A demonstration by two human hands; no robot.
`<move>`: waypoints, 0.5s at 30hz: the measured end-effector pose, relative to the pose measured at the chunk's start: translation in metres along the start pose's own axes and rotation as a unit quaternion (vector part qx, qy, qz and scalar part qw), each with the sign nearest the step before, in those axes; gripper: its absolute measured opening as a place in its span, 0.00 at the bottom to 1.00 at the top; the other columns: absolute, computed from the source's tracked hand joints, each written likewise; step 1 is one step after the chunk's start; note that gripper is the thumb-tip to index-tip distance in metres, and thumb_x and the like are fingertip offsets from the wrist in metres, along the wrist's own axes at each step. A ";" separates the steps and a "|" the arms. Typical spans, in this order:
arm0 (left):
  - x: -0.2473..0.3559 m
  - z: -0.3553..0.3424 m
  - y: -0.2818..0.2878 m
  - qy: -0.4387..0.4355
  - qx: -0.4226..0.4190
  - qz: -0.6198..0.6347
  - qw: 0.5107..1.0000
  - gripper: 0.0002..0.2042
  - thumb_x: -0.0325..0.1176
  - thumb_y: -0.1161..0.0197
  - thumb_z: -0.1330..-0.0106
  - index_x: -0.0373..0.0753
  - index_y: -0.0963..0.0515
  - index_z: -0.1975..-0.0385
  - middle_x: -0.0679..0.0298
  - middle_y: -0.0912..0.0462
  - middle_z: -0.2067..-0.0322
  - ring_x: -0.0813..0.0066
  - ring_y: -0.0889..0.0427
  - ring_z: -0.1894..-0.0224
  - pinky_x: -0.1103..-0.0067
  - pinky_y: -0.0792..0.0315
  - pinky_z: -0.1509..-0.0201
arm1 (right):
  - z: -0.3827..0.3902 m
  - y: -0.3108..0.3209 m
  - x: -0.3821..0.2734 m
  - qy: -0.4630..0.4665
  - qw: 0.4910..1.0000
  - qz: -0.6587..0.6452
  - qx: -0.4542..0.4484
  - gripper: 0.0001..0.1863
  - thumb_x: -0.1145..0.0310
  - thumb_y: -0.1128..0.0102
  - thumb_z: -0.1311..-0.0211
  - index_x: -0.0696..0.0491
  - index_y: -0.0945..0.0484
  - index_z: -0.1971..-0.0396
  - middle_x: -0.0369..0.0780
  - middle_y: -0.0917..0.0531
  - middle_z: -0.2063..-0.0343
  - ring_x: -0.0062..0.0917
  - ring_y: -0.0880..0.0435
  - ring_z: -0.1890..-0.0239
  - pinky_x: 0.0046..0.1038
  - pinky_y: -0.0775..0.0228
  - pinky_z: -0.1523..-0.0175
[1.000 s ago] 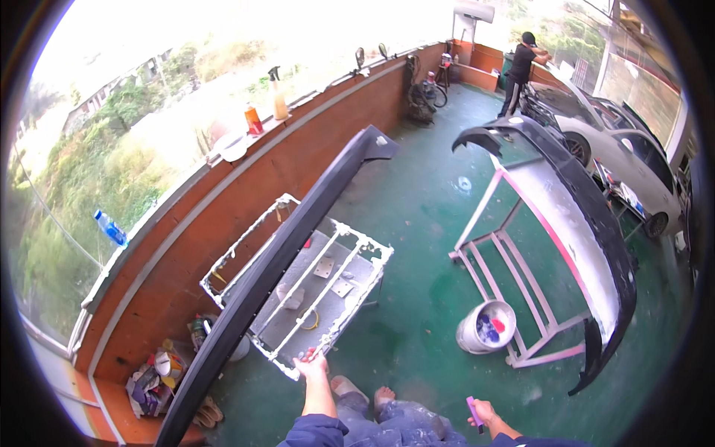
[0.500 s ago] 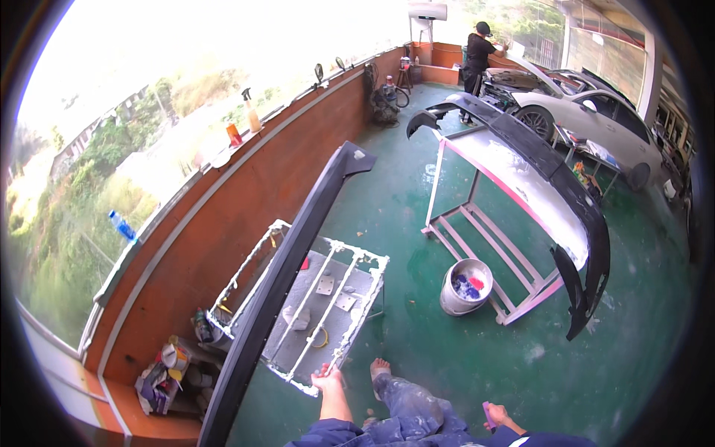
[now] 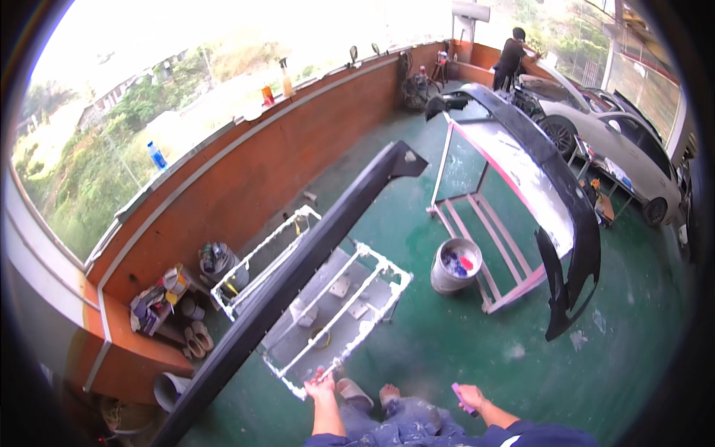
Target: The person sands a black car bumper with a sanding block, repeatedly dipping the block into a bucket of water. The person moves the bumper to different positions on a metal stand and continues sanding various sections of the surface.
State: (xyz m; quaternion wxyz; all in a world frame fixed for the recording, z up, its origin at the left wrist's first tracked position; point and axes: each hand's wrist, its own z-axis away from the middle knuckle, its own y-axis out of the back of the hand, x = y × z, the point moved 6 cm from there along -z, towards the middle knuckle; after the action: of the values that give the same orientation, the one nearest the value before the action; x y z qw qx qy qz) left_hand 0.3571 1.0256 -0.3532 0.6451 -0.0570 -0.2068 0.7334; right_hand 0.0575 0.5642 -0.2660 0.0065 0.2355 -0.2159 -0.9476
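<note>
Left hand [image 3: 322,385] has its fingers curled onto the near corner of the one white rack [image 3: 339,313], which carries one long black trim panel [image 3: 298,283] lying just left of those fingers. Right hand [image 3: 469,396] is closed around one small purple object [image 3: 463,398], well apart from the rack. Beyond the fingertips stand one grey bucket [image 3: 455,265] and one pink stand [image 3: 488,238] bearing one black bumper [image 3: 551,194].

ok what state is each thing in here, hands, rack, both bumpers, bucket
left hand: shut on the white rack's near corner
right hand: shut on a small purple object
white rack: upright on the floor
long dark bumper: lying across the rack
black bumper: mounted on the pink stand
bucket: upright, open, paint-stained inside
</note>
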 end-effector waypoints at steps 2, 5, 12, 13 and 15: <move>0.024 0.002 0.031 0.018 -0.024 0.011 0.999 0.27 0.59 0.62 0.16 0.47 0.38 0.76 0.57 0.23 0.72 0.52 0.15 0.60 0.33 0.34 0.29 | 0.016 0.020 0.010 0.051 0.996 0.059 -0.030 0.19 0.54 0.47 0.24 0.52 0.14 0.51 0.42 0.14 0.73 0.30 0.10 0.75 0.33 0.18 0.70; 0.013 0.026 0.057 0.038 -0.003 0.059 0.998 0.27 0.58 0.63 0.16 0.46 0.39 0.76 0.58 0.24 0.73 0.53 0.16 0.62 0.35 0.33 0.31 | 0.009 0.059 0.027 0.066 0.998 0.005 0.017 0.22 0.56 0.47 0.23 0.51 0.16 0.41 0.41 0.14 0.67 0.28 0.11 0.74 0.32 0.19 0.75; 0.015 0.079 0.176 0.047 0.032 0.124 0.991 0.23 0.57 0.60 0.16 0.49 0.40 0.72 0.63 0.27 0.70 0.57 0.18 0.62 0.34 0.37 0.27 | 0.042 0.080 0.101 0.084 0.992 -0.089 0.040 0.27 0.57 0.45 0.25 0.51 0.19 0.31 0.40 0.13 0.65 0.26 0.12 0.75 0.32 0.20 0.74; 0.022 0.085 0.194 0.042 0.034 0.129 0.990 0.24 0.58 0.60 0.16 0.49 0.40 0.73 0.63 0.26 0.69 0.57 0.18 0.62 0.34 0.39 0.26 | 0.045 0.076 0.103 0.096 0.991 -0.084 0.029 0.27 0.57 0.45 0.25 0.51 0.20 0.31 0.40 0.13 0.65 0.26 0.12 0.75 0.31 0.20 0.74; 0.029 0.096 0.235 0.033 0.035 0.126 0.991 0.25 0.59 0.60 0.16 0.48 0.39 0.73 0.63 0.25 0.68 0.57 0.17 0.62 0.33 0.42 0.24 | 0.053 0.070 0.104 0.122 0.990 -0.072 0.009 0.27 0.58 0.46 0.24 0.51 0.20 0.30 0.39 0.14 0.66 0.25 0.12 0.75 0.31 0.20 0.74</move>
State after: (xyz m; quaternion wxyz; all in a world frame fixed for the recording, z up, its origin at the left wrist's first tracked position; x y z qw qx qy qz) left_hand 0.1019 1.0126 -0.3487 0.5559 -0.0839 -0.1504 0.8132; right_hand -0.0651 0.5108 -0.2412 -0.0377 0.3641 -0.2045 -0.9079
